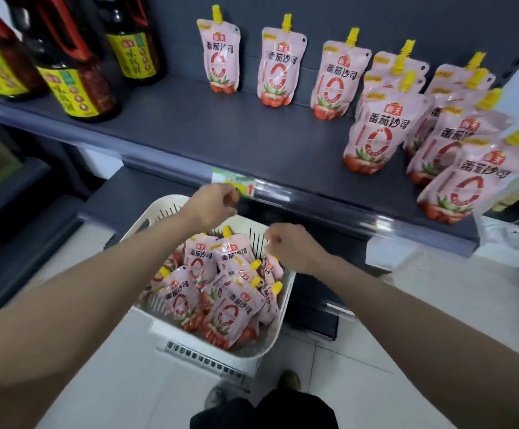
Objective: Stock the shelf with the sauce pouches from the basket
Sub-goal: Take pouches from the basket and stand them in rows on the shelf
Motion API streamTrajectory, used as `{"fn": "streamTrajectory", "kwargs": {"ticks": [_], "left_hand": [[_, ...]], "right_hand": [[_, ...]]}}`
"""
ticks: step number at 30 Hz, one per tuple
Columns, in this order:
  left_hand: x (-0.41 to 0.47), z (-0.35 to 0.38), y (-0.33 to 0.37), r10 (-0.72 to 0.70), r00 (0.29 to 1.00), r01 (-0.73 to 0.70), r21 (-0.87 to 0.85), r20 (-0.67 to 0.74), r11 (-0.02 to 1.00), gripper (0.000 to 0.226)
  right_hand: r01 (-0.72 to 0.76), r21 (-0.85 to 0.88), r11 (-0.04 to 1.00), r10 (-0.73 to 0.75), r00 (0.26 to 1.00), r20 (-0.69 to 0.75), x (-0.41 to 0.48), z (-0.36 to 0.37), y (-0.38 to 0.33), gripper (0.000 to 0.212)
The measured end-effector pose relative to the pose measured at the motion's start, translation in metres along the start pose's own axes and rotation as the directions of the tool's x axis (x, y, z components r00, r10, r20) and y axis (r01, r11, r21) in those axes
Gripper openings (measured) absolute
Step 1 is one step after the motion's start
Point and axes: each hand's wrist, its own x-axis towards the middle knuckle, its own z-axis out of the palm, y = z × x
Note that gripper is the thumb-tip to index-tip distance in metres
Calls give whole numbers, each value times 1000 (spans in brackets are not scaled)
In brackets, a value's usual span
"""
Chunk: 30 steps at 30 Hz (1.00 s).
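A white slotted basket stands on the floor below the shelf, holding several pink sauce pouches with yellow caps. More of the same pouches stand upright on the dark grey shelf, three spaced along the back and a cluster at the right. My left hand hovers over the basket's far rim with fingers loosely curled, holding nothing. My right hand hangs above the basket's right side, fingers curled, also with nothing in it.
Dark sauce bottles with yellow labels stand at the shelf's left end. A price tag is clipped on the shelf's front edge. Lower shelves run behind the basket. My shoes stand on the white tiled floor.
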Motion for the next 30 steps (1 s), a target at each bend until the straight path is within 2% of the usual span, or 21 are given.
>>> {"fn": "streamTrajectory", "kwargs": {"ticks": [2,4,6,7,8,10,13,14,17,18,20,21,23,26,28,30], "left_hand": [[-9,12,-35,-92,992,89,44,89,995,27],[-15,24,-63,-149,972,131,108,180,985,30],[-18,38,-84,-193,950,161,146,245,976,30],[-19,46,-93,-215,939,178,154,269,972,30],[-20,54,-100,-230,929,196,142,291,970,32],[-20,73,-110,-250,900,239,75,356,968,37],[-18,98,-123,-257,853,267,43,454,963,38],[-16,106,-127,-255,844,261,54,472,964,36],[-11,125,-137,-270,836,294,26,478,955,29],[-9,129,-139,-269,837,304,3,476,953,26],[-6,137,-141,-261,835,314,-30,484,949,21],[-5,140,-142,-260,833,319,-41,488,947,19],[-2,145,-143,-252,841,311,-47,478,949,20],[2,147,-145,-251,843,294,-16,476,956,28],[4,146,-146,-251,838,289,-3,484,957,29],[6,145,-148,-270,831,326,-32,486,945,28]], "right_hand": [[-64,-103,993,84,977,195,15,36,-5,35],[-161,-182,970,211,931,297,27,70,-6,40],[-228,-254,940,309,886,347,37,97,-6,31],[-273,-258,927,358,854,379,40,108,-6,18],[-343,-234,910,413,810,417,43,120,-5,17],[-522,-118,845,514,732,447,48,142,-2,47],[-673,119,730,591,709,386,56,170,-1,49],[-688,186,702,606,713,351,56,178,1,47],[-744,327,582,654,668,355,58,193,3,41],[-783,340,521,687,621,378,55,195,1,40],[-842,351,411,793,520,319,54,198,-2,43],[-841,398,367,813,498,302,55,200,-1,44],[-839,407,361,798,503,331,56,204,0,41],[-842,507,187,828,412,379,56,198,-3,36],[-817,554,163,833,414,366,52,196,-5,34],[-788,585,194,840,441,315,50,195,-5,34]]}}
